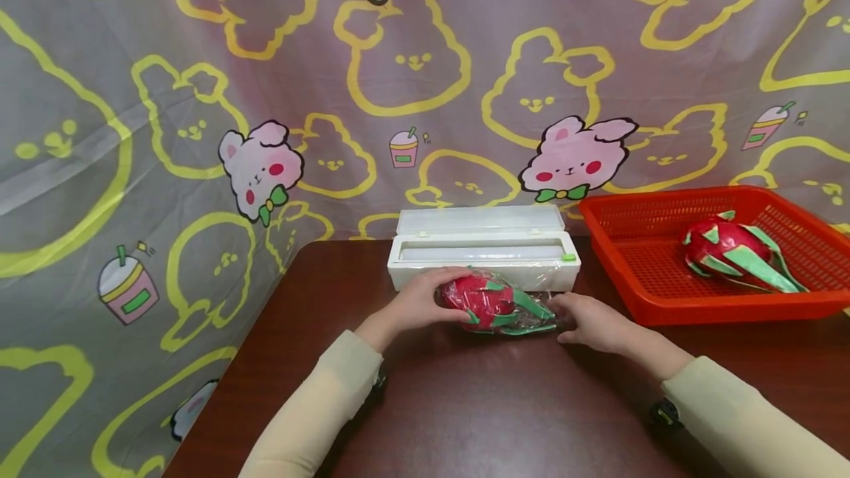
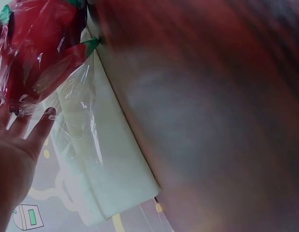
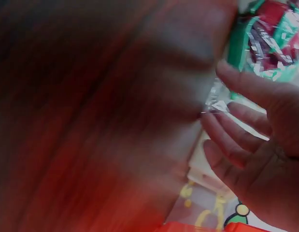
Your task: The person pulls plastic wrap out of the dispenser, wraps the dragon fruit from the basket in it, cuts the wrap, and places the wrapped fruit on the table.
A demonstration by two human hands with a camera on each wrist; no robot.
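Observation:
A red dragon fruit with green leaf tips, apparently a fabric or toy one, lies wrapped in clear cling film in front of a white cling film dispenser. My left hand holds its round end, fingers over the top and thumb along the near side. Film trails from the fruit across the dispenser's front. By the leafy end is my right hand, thumb and fingers apart. Its fingertips are right at the gathered film there.
The dispenser's clear lid is raised, and a green slider sits at its right end. To the right stands a red plastic basket with another dragon fruit inside. A patterned curtain hangs behind the brown table.

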